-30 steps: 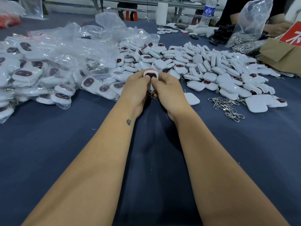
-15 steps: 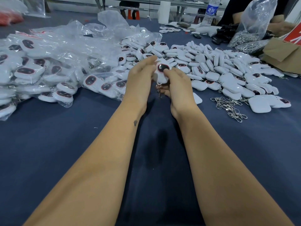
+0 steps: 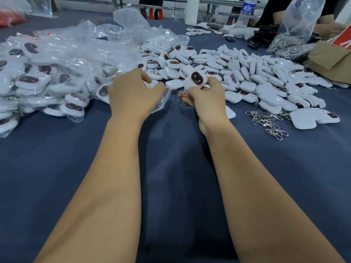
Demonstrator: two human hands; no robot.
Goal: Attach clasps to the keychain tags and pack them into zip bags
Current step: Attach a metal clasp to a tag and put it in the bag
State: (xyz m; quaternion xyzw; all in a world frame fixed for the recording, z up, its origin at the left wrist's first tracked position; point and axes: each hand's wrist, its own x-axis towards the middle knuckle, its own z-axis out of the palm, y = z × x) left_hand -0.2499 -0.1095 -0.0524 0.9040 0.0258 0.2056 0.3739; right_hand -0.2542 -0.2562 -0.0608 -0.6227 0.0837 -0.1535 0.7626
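Note:
My right hand (image 3: 206, 95) grips a white keychain tag (image 3: 195, 80) with a dark red-rimmed face, held upright above the blue cloth. A metal clasp (image 3: 181, 96) hangs from the tag just left of that hand. My left hand (image 3: 133, 92) is apart from the tag, to its left, with its fingers pinching the edge of a clear zip bag (image 3: 161, 100) that lies on the cloth. A heap of loose white tags (image 3: 247, 76) spreads behind and to the right. Bagged tags (image 3: 38, 80) fill the left side.
Loose metal clasps (image 3: 266, 120) lie on the blue table cloth (image 3: 171, 168) at the right. A single tag (image 3: 230, 112) lies by my right wrist. Far right stand a clasp-filled plastic bag (image 3: 296, 25), a cardboard box (image 3: 332, 61), a water bottle (image 3: 247, 12) and another person's hand (image 3: 330, 29).
My left hand has let go of the tag and moved left onto a zip bag. My right hand keeps the tag and has turned its dark face toward me.

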